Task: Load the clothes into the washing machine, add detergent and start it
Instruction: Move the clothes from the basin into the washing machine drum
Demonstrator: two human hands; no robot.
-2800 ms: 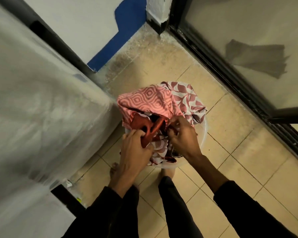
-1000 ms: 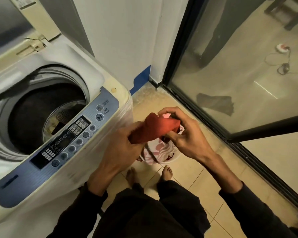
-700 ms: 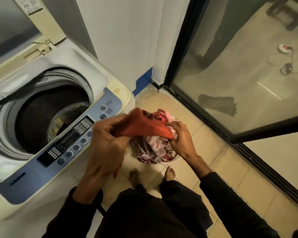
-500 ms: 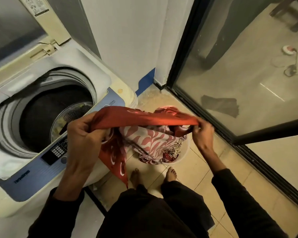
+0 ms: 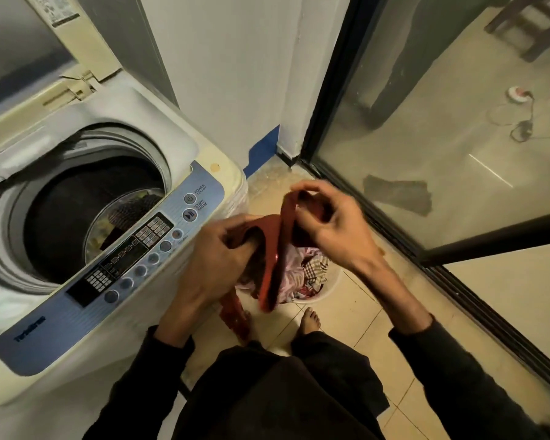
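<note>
A top-loading washing machine (image 5: 200, 154) stands at the left with its lid up and some clothes low in the drum (image 5: 124, 214). Its blue control panel (image 5: 115, 274) faces me. I hold a red cloth (image 5: 272, 258) in front of the machine's right corner. My left hand (image 5: 216, 258) grips one bunched end, my right hand (image 5: 327, 227) pinches the other end a little higher. The cloth hangs down between them over a white basket (image 5: 326, 289) of patterned clothes on the floor.
A dark-framed glass sliding door (image 5: 410, 154) runs along the right. The white wall with a blue strip (image 5: 261, 150) is behind the basket. My bare foot (image 5: 308, 322) stands on the tiled floor just short of the basket.
The red cloth was lifted out of the basket and stretched wide between both hands. Now my hands have come closer together and the cloth hangs folded between them.
</note>
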